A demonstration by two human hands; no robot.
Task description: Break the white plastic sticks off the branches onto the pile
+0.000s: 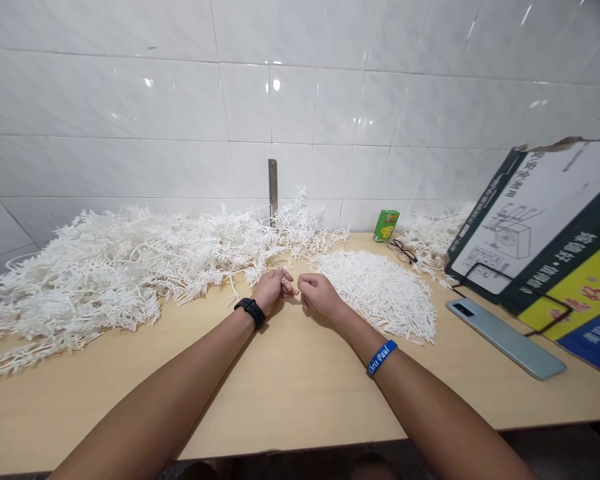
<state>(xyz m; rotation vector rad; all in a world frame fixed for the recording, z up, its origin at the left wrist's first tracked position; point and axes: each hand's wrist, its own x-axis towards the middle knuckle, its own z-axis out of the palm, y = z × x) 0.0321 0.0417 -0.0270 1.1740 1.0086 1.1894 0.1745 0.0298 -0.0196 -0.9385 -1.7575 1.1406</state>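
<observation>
My left hand, with a black watch at the wrist, is closed around a small white branched plastic piece, part of which shows between the fingers. Close beside it, my right hand is closed in a pinch, and what its fingertips hold is too small to make out. Behind and left of my hands spreads a large tangled heap of white branched plastic strands. A flatter pile of short white pieces lies just right of my right hand.
On the wooden table stands a small green box beside dark-framed glasses. More white strands lie at the back right. A phone rests before a large printed carton. A metal strip stands against the tiled wall.
</observation>
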